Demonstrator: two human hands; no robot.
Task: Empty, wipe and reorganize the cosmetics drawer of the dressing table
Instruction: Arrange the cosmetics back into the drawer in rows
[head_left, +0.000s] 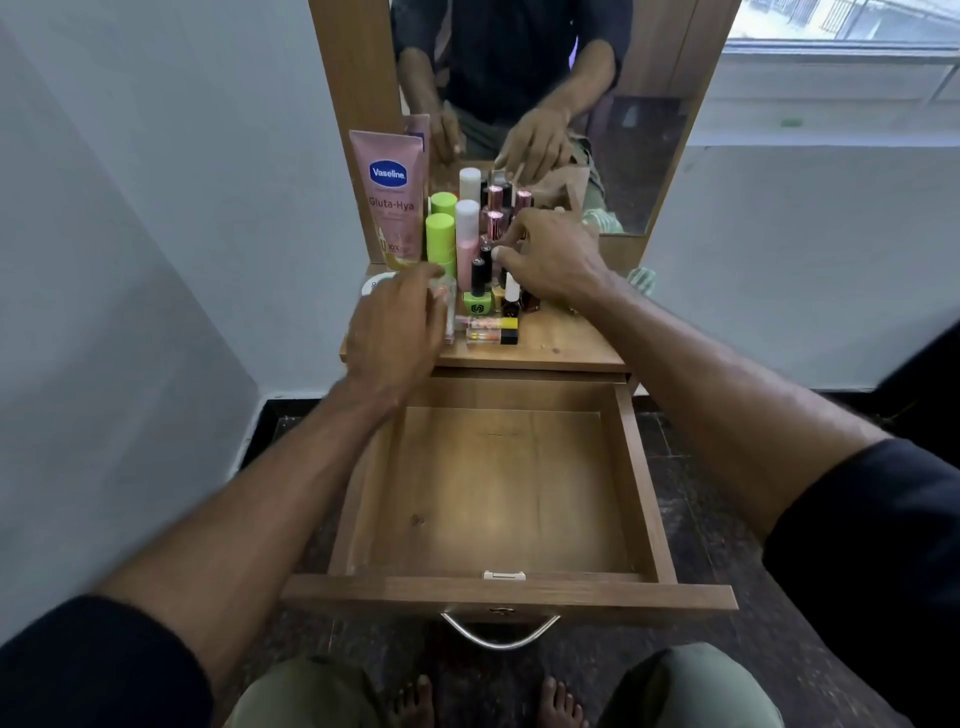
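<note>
Here, both hands work among the cosmetics on the tabletop (561, 343) — the drawer (498, 499) stands pulled out and bare.

The left hand (397, 325) curls round a clear bottle (448, 312); the right hand (550, 257) pinches among the small bottles — which one, I cannot tell — beside the pink Vaseline tube (390, 197).

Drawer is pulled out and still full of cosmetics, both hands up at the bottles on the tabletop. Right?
Not quite. The head view shows the drawer pulled out but empty: only its bare wooden bottom shows. The cosmetics stand on the tabletop, and the left hand and right hand are both up among the bottles there.
</note>
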